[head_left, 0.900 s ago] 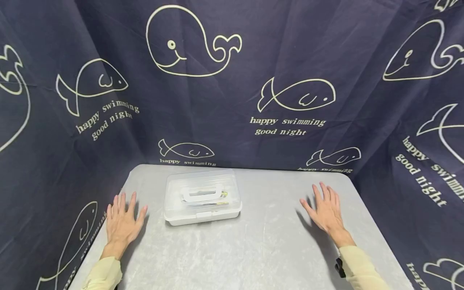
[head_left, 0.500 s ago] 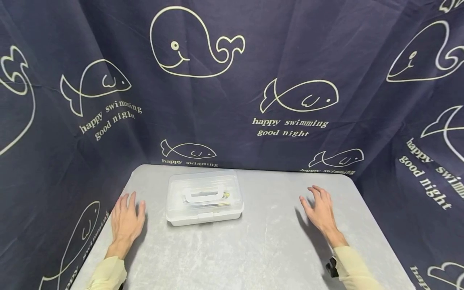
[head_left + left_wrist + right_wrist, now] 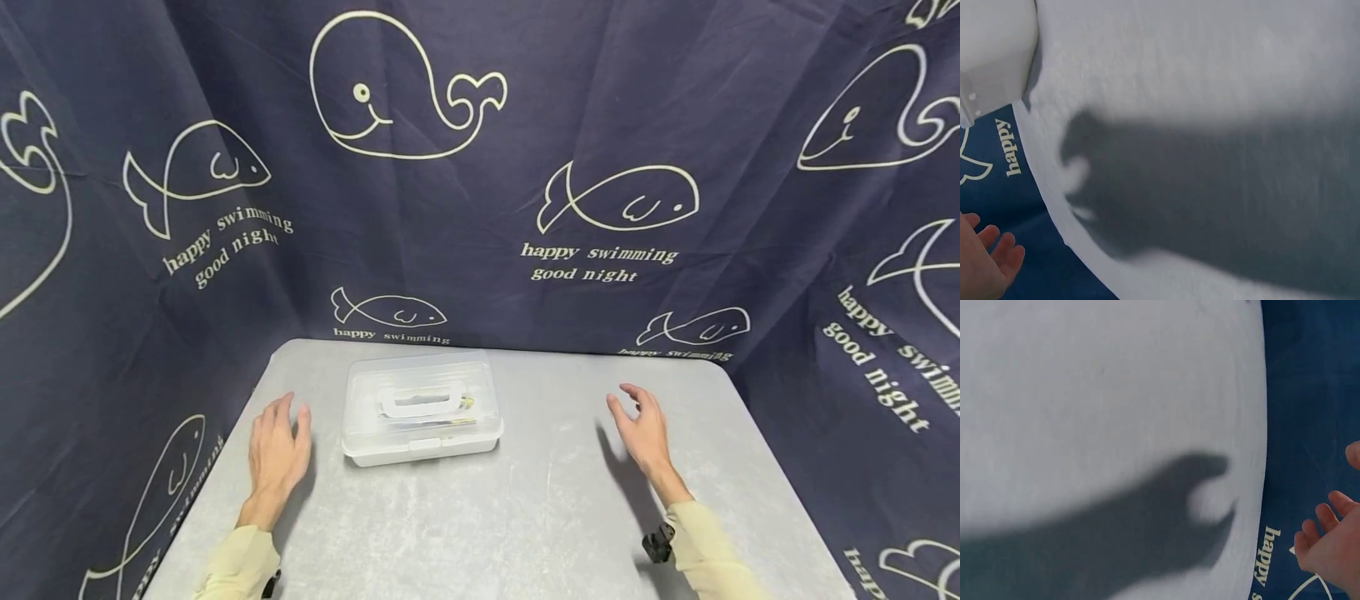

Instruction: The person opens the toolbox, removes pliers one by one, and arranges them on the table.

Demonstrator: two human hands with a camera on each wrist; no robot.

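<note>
A white plastic storage box (image 3: 422,411) with a clear lid and a folded carry handle stands on the grey table, left of the middle. Through the lid a few slim things show, one with a yellow part. My left hand (image 3: 279,446) is just left of the box, held above the table with fingers loosely bent and nothing in them. Over the right side of the table hovers my right hand (image 3: 641,427), thumb and fingers apart, holding nothing. In the left wrist view, a corner of the box (image 3: 997,53) shows at the upper left.
The grey table (image 3: 480,533) has rounded far corners. Dark blue cloth (image 3: 480,225) with white whales and fish encloses it at the back and both sides. Both forearms wear pale yellow sleeves, and a black device (image 3: 659,543) sits at the right wrist.
Both hands have moved inward, the left toward the box and the right toward the table's middle. Their fingers have gone from spread to loosely bent. The box stays in place.
</note>
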